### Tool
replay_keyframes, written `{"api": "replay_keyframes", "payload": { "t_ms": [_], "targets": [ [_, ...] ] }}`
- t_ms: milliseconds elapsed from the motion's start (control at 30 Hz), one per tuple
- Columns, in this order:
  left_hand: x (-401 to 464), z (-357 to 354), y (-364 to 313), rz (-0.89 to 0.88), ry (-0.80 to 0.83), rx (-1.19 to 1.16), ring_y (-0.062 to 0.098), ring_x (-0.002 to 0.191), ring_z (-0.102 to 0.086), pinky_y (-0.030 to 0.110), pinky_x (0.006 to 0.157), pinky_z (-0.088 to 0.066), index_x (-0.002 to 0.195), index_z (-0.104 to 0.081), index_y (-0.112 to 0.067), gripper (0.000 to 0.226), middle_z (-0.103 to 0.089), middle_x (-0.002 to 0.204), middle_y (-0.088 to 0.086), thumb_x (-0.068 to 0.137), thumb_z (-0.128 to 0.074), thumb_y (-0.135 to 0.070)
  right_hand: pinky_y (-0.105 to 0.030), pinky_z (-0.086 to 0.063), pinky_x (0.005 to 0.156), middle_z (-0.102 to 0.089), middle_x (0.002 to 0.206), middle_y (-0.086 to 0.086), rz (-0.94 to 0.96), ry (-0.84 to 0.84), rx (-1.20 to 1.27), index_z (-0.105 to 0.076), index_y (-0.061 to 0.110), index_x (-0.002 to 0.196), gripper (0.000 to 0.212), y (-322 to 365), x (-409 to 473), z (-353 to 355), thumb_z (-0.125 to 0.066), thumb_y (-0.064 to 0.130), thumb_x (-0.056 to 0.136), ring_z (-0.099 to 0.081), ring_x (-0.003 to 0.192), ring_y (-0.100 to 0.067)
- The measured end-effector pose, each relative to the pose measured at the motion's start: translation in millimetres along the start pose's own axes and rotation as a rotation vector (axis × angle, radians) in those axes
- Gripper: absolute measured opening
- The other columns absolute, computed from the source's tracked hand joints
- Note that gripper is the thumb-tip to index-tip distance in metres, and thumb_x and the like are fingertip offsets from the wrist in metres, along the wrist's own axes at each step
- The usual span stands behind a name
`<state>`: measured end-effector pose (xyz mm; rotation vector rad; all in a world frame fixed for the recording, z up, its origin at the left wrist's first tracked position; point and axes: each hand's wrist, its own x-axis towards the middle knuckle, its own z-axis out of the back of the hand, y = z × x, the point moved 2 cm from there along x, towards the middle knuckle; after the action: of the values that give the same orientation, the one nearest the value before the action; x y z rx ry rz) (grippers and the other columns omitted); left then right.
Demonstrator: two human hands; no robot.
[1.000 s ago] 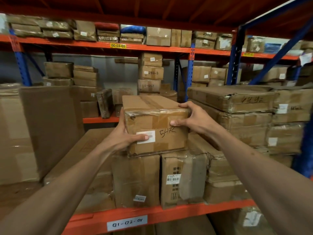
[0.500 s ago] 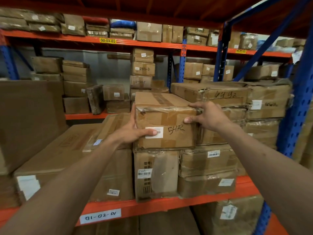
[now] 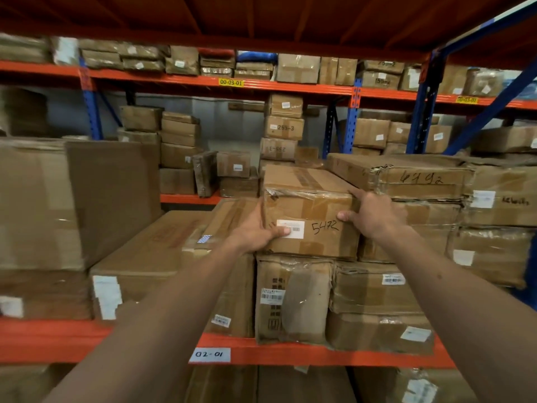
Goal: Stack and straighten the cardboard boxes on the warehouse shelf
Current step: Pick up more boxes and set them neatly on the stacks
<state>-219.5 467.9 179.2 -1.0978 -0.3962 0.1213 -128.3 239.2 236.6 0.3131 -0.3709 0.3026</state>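
Note:
A taped cardboard box marked "5472" point(image 3: 311, 209) sits on top of an upright box point(image 3: 290, 301) in the middle of the orange shelf point(image 3: 319, 351). My left hand point(image 3: 255, 232) grips its left front edge, thumb over the white barcode label. My right hand point(image 3: 374, 215) holds its right front corner, fingers along the top edge. The box's right side touches a stack topped by a flat torn box marked "6792" point(image 3: 401, 175).
Low flat boxes point(image 3: 139, 257) lie left of the held box, and a tall brown carton point(image 3: 113, 196) stands further left. More boxes point(image 3: 374, 289) fill the shelf at right. Blue uprights point(image 3: 421, 112) stand behind. A far rack point(image 3: 284, 128) holds several stacked boxes.
The view shifted, so the box now appears further right and nearer the "6792" stack. Both hands keep the same grip on the box.

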Motion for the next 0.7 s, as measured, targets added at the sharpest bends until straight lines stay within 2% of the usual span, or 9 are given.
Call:
{"api": "replay_keyframes", "payload": {
  "t_ms": [67, 167, 233, 333, 433, 567, 700],
  "targets": [
    [-8.1, 11.7, 13.2, 0.03, -0.009, 0.059, 0.022, 0.133, -0.052, 0.045, 0.114, -0.039, 0.154, -0.031, -0.026, 0.088, -0.058, 0.141, 0.002, 0.083, -0.082, -0.032, -0.046, -0.053, 0.087, -0.06, 0.12, -0.014, 0.019, -0.017, -0.126, -0.041, 0.036, 0.146, 0.07, 8.0, -7.0, 4.4, -0.065, 0.062, 0.085, -0.06, 0.109, -0.034],
    [-25.4, 49.3, 26.8, 0.028, -0.149, 0.095, 0.024, 0.138, -0.048, 0.04, 0.108, -0.041, 0.158, -0.021, -0.029, 0.093, -0.049, 0.151, 0.002, 0.086, -0.076, -0.045, -0.054, -0.047, 0.099, -0.04, 0.141, -0.021, 0.118, -0.072, -0.243, -0.039, 0.036, 0.146, 0.074, 35.0, -16.5, 14.8, -0.07, 0.059, 0.083, -0.044, 0.128, -0.04],
    [-38.4, 81.5, 32.4, 0.009, -0.33, 0.104, 0.026, 0.142, -0.042, 0.044, 0.111, -0.04, 0.16, -0.016, -0.028, 0.092, -0.041, 0.157, 0.003, 0.09, -0.072, -0.047, -0.053, -0.044, 0.1, -0.034, 0.145, -0.02, 0.222, -0.12, -0.256, -0.036, 0.036, 0.149, 0.075, 64.5, -21.4, 25.2, -0.069, 0.057, 0.085, -0.037, 0.133, -0.04],
    [-59.5, 139.2, 46.6, 0.0, -0.668, 0.218, 0.032, 0.149, -0.026, 0.049, 0.117, -0.028, 0.161, -0.008, -0.021, 0.096, -0.024, 0.164, 0.012, 0.091, -0.068, -0.05, -0.047, -0.048, 0.093, -0.036, 0.142, -0.017, 0.352, -0.153, -0.178, -0.035, 0.034, 0.148, 0.072, 125.2, -25.8, 34.5, -0.068, 0.053, 0.087, -0.04, 0.129, -0.037],
    [-84.4, 202.1, 69.6, 0.121, -0.922, 0.327, 0.042, 0.149, -0.015, 0.053, 0.119, -0.02, 0.16, 0.0, -0.014, 0.114, -0.014, 0.163, 0.025, 0.084, -0.072, -0.058, -0.046, -0.049, 0.092, -0.036, 0.144, -0.015, 0.464, -0.195, -0.092, -0.034, 0.033, 0.149, 0.073, 197.5, -35.6, 27.0, -0.07, 0.048, 0.087, -0.041, 0.13, -0.034],
    [-118.2, 289.7, 107.7, 0.308, -0.978, 0.362, 0.05, 0.149, 0.0, 0.057, 0.122, -0.005, 0.157, 0.013, -0.004, 0.139, 0.0, 0.16, 0.037, 0.072, -0.08, -0.063, -0.044, -0.048, 0.096, -0.033, 0.148, -0.014, 0.66, -0.202, -0.05, -0.033, 0.032, 0.149, 0.07, 299.9, -55.6, 4.9, -0.068, 0.045, 0.089, -0.041, 0.133, -0.032],
    [-134.1, 358.2, 145.8, 0.383, -0.921, 0.332, 0.047, 0.15, 0.013, 0.062, 0.121, -0.001, 0.155, 0.025, -0.013, 0.156, 0.02, 0.161, 0.03, 0.059, -0.086, -0.066, -0.046, -0.042, 0.104, -0.033, 0.147, -0.015, 0.83, -0.205, -0.07, -0.033, 0.033, 0.15, 0.067, 404.8, -70.7, -17.9, -0.062, 0.048, 0.092, -0.038, 0.135, -0.034]
  ]
}}
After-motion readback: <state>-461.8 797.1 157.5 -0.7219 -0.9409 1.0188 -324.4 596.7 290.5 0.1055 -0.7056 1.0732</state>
